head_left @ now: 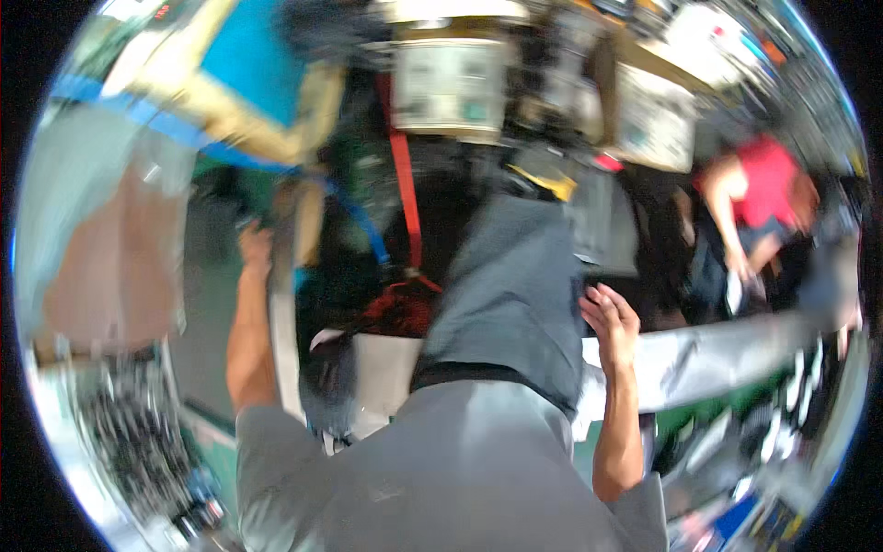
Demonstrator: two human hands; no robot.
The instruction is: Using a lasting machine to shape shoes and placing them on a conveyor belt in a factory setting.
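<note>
My left hand (pixel 256 247) reaches forward at the left, beside an upright pale board edge (pixel 282 350) and over a dark grey-green surface (pixel 207 313). Motion smears its fingers, so I cannot tell whether it holds the small dark shape by its fingertips. My right hand (pixel 611 317) hangs by the right side of my dark trousers (pixel 501 294). Its fingers are slightly bent and apart, with nothing seen in them. Close to it runs a long whitish ledge (pixel 727 359).
A red strap (pixel 402 175) and a blue strap (pixel 363 221) hang ahead. White buckets (pixel 448 87) stand beyond, blurred. A brownish sheet-like shape (pixel 120 248) is at far left. Another person in a red top (pixel 763 184) bends at the right. Clutter (pixel 138 432) fills the lower left.
</note>
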